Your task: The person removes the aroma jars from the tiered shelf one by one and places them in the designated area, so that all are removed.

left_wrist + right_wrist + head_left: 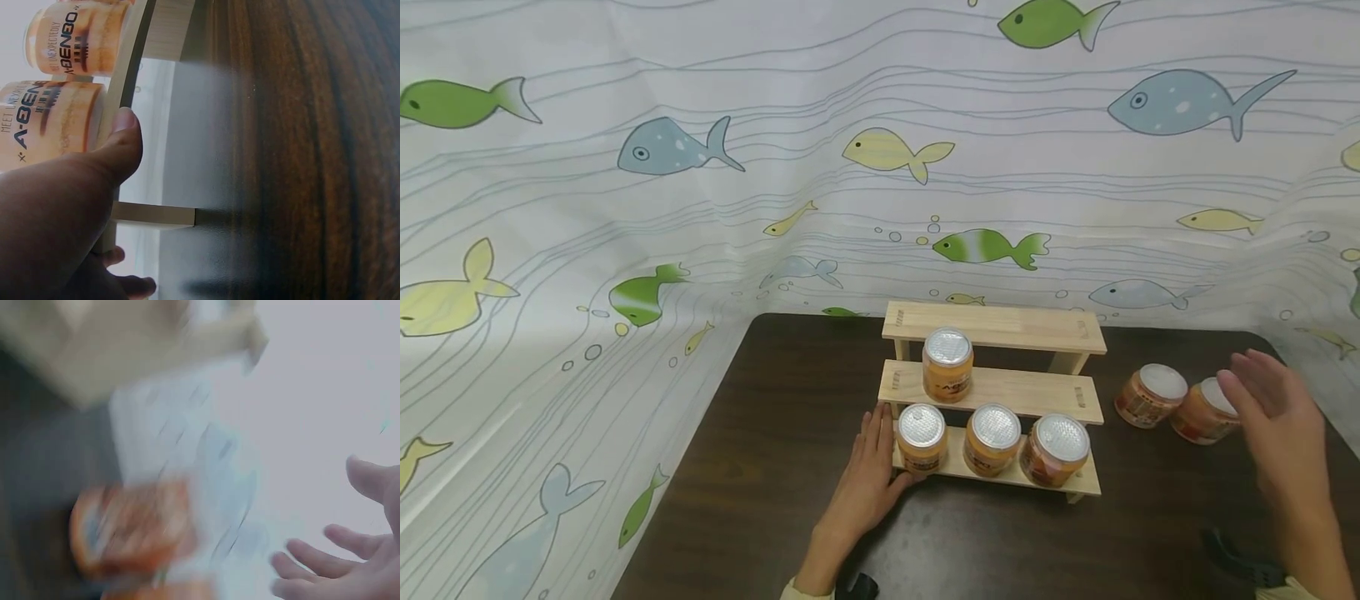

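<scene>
A three-step wooden rack [1000,386] stands on the dark table. Its lowest step bears three orange jars with silvery lids: a left jar [922,442], a middle jar [992,442] and a right jar [1052,450]. One more jar [948,367] sits on the middle step's left part. My left hand [868,475] holds the rack's left end, thumb [128,134] at the lowest step's front edge and fingers along the side. Raised at the right, my right hand [1281,417] is empty, its fingers spread apart. It partly covers a jar [1202,414] standing beside another jar [1150,396].
The brown table [737,467] has a rounded far corner on each side. A white fish-patterned sheet [775,100] hangs behind it and along both sides. The rack's top step [1000,323] is a bare board. The right wrist view is blurred.
</scene>
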Available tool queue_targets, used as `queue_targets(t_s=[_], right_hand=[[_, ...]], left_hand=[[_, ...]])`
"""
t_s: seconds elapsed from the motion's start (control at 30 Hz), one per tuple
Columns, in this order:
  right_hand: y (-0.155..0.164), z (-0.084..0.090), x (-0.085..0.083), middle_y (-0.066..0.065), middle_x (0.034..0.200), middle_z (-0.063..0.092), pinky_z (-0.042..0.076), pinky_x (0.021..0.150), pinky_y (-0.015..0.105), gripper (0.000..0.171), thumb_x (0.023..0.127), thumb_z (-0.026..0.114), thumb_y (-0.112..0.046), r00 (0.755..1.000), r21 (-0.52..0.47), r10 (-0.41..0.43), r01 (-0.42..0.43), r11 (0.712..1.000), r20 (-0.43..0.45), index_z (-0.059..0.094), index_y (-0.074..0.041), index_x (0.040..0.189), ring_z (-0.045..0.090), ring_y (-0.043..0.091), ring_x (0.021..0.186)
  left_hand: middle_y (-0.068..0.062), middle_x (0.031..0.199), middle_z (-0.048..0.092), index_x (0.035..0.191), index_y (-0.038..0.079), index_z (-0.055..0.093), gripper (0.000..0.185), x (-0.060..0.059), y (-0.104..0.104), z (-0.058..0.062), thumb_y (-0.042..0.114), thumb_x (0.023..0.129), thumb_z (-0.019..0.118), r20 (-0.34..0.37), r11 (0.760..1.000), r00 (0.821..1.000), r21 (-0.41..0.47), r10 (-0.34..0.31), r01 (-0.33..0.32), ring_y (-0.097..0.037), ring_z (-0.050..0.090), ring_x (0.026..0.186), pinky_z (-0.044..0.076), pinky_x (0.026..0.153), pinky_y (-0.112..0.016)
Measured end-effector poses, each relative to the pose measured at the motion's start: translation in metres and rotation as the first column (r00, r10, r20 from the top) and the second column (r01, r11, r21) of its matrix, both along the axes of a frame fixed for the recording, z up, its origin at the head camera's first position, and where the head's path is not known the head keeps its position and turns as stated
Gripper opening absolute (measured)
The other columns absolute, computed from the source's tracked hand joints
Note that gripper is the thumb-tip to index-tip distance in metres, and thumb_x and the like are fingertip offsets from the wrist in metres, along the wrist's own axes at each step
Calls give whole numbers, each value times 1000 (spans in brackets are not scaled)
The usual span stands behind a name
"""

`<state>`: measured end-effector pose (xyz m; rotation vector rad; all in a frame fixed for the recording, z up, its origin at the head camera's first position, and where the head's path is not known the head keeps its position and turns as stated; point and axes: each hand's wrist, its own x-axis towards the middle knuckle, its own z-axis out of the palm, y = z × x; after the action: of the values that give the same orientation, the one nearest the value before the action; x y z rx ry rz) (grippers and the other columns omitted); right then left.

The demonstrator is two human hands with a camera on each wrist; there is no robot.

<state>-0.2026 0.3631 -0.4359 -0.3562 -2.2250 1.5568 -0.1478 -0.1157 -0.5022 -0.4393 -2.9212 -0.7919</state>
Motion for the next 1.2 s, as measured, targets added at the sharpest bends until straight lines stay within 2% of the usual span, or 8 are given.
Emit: queue_targets(t_s=[0.1,0.17,0.23,0.33,0.47,0.73,0.9,1.2], right_hand=[[-16,16,4,-14,154,64,40,111,5,56,113,59,-5,948,-129,267,-290,948,-171,46,-19,165,58,-6,140],[-30,23,5,-13,148,68,45,104,5,54,113,53,3,854,-206,455,-507,837,-254,46,-15,163,63,-7,133],[-47,29,6,-13,150,68,47,103,5,54,114,49,5,781,-185,579,-620,762,-233,44,-15,164,63,-7,135],[-72,38,6,-16,156,63,46,102,5,58,115,49,1,724,-61,680,-688,723,-114,38,-16,170,57,-10,139],[-103,49,2,-12,161,60,46,101,7,60,115,55,-7,712,93,702,-699,709,5,38,-17,172,54,-11,141],[-140,62,-11,13,165,57,47,105,11,61,114,61,-16,682,93,727,-731,676,78,42,-21,171,56,5,147],[-153,66,-18,13,168,53,51,117,47,62,114,62,-21,653,82,745,-757,648,136,39,-24,172,51,38,155],[-169,66,-24,18,170,48,44,119,68,65,113,65,-23,587,6,796,-805,593,147,39,-18,172,45,47,157]], left_hand=[[-32,179,18,171,-9,16,105,-1,0,-1,23,98,85,-5,1000,1000,-6,-1,1,-58,26,162,38,122,-72],[-32,179,18,171,-9,17,106,-2,0,-1,25,98,85,0,1000,1000,-13,1,-1,-58,26,162,38,122,-71],[-32,179,19,171,-9,17,107,-2,0,0,26,98,86,4,1000,1000,-14,3,-3,-58,26,162,39,122,-71],[-32,179,18,171,-9,17,107,-2,0,1,26,98,86,12,1000,1000,-17,6,-6,-57,25,162,39,122,-71],[-32,179,18,171,-9,16,107,-4,0,1,26,97,86,16,1000,1000,-3,5,-5,-58,24,162,38,122,-72],[-35,178,16,172,-10,11,118,-8,0,-1,36,95,88,-48,998,999,60,-23,26,-66,23,159,37,119,-78],[-37,177,17,173,-8,8,128,-10,1,0,41,90,92,-44,999,999,43,-5,7,-68,22,158,40,117,-76],[-38,175,23,170,-13,16,128,-11,2,3,43,86,95,-9,996,999,-81,35,-35,-62,27,159,41,122,-66]])
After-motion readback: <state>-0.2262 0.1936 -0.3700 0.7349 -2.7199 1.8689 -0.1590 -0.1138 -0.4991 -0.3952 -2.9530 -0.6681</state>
